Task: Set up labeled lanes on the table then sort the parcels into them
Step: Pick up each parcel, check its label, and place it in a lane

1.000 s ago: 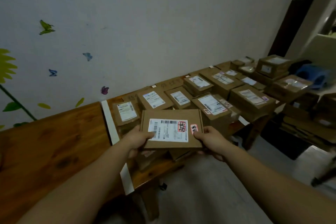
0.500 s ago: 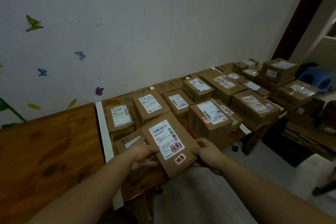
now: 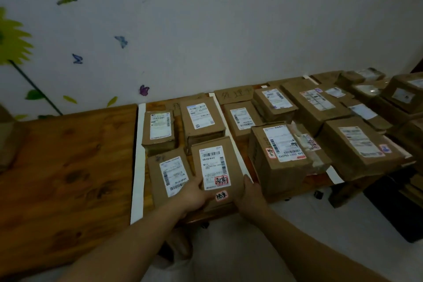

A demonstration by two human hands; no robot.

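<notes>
The parcel, a flat brown box with a white shipping label and two small red-edged stickers, is in the lower middle of the frame, near the front edge of the wooden table. The left hand grips its lower left corner with curled fingers. The right hand holds its lower right side the same way. The parcel is in the lane between one white strip on its left and another white strip on its right. I cannot tell if it rests fully on the table. Just beside it on the left lies another labelled box, and two more boxes stand behind it in the same lane. At the back of the lanes, by the wall, are brown cardboard signs with handwriting that is too dim to read. To the right, past the strip, the next lane holds a taller box and some others. More boxes fill the upper right of the frame. So the lanes look made and marked, and many parcels look sorted. This one seems almost placed, and the hands only need to let go. I cannot see how many parcels are left to sort.
</notes>
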